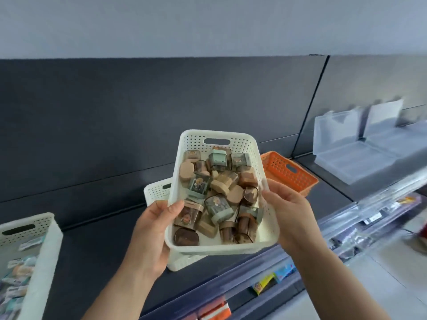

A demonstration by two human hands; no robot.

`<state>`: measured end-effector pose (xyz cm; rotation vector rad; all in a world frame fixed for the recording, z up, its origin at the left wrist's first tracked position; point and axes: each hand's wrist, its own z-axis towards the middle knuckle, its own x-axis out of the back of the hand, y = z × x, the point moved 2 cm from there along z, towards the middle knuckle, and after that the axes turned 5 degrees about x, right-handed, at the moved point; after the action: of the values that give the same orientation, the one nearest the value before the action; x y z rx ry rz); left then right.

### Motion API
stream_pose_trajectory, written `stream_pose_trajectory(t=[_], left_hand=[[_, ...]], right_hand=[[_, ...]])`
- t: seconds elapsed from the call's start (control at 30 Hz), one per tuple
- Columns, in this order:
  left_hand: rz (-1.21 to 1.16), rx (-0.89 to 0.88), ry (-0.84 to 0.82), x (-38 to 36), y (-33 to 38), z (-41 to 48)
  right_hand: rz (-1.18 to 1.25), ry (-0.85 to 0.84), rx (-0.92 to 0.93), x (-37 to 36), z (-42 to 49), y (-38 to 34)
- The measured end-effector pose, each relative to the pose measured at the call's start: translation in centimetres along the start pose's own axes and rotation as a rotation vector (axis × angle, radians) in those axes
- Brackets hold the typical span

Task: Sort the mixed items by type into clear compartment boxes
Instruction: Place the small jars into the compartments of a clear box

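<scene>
I hold a white perforated basket (247, 144) up in front of me, above the dark shelf. It is full of several small clear cases with brown, tan and green caps (217, 195). My left hand (152, 229) grips its left rim, thumb over the edge. On the opposite rim my right hand (288, 209) grips the same way. Clear compartment boxes (351, 155) with raised lids stand on the shelf at the far right.
A second white basket (157, 190) sits under the held one. An orange basket (288, 172) lies behind to the right. Another white basket (44, 245) with small wrapped packets is at the left. Lower shelves with packaged goods (272, 278) run below.
</scene>
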<state>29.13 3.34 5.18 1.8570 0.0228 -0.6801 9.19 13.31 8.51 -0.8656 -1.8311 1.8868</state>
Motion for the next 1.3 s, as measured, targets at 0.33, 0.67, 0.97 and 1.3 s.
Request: stream_pose_trajectory(t=[0.33, 0.67, 0.97, 1.3], left_hand=[[0.064, 0.164, -0.257, -20.5, -10.4, 6.0], [0.132, 0.328, -0.455, -37.6, -20.2, 11.7], [0.139, 0.313, -0.496, -49.6, -25.1, 20.3], [0.103, 0.314, -0.324, -59.6, -29.0, 29.5]], right_hand=[[-0.087, 0.135, -0.063, 23.1, 6.6, -2.7], [-0.076, 0.317, -0.205, 42.4, 13.0, -3.9], [-0.078, 0.422, -0.17, 52.1, 22.9, -5.2], [0.011, 0.397, -0.11, 56.9, 37.7, -6.7]])
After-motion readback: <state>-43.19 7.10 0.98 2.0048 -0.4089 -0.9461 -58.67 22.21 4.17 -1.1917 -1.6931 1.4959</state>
